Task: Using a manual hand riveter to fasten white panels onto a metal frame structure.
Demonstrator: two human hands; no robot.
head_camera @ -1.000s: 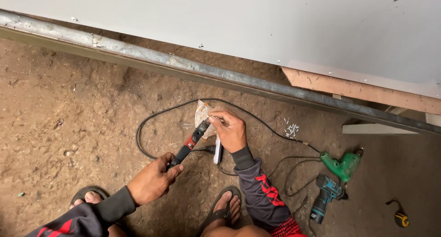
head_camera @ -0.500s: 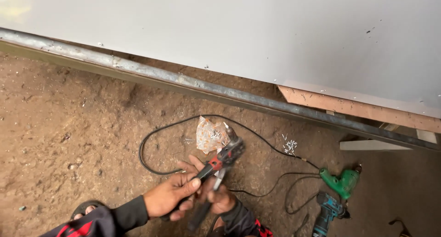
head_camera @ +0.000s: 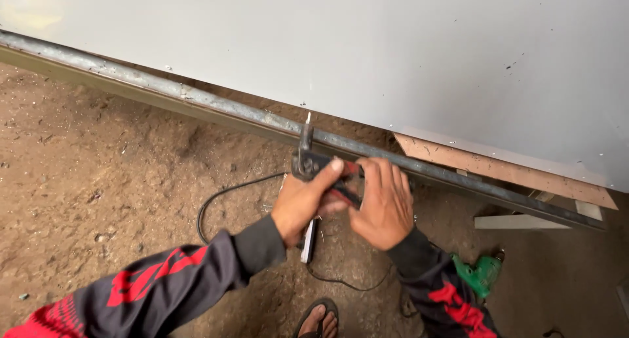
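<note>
Standing nearest the camera, a sandalled foot [head_camera: 319, 320] is planted on the dirt floor [head_camera: 98, 180], with a green power drill [head_camera: 480, 274] lying just to its right and a black cable [head_camera: 223, 197] looping across the ground under the arms. Above these, both hands meet on a hand riveter [head_camera: 313, 162] with red-and-black handles. The left hand [head_camera: 303, 200] has its fingers [head_camera: 331, 169] clenched around the tool's body just behind the head, seemingly to steady the nose. The right hand [head_camera: 383, 203] wraps the handles from the other side, fingers closed over them, a grip that looks suited to squeezing them together. A flat white strip [head_camera: 309, 241] shows below the left hand; whether it is held I cannot tell. The riveter's nose points up and stands against the grey metal rail [head_camera: 196, 105], which runs diagonally along the bottom edge of the pale sheet panel [head_camera: 367, 56]. Further right, a bare wooden board [head_camera: 498, 171] shows beneath that panel's edge.
</note>
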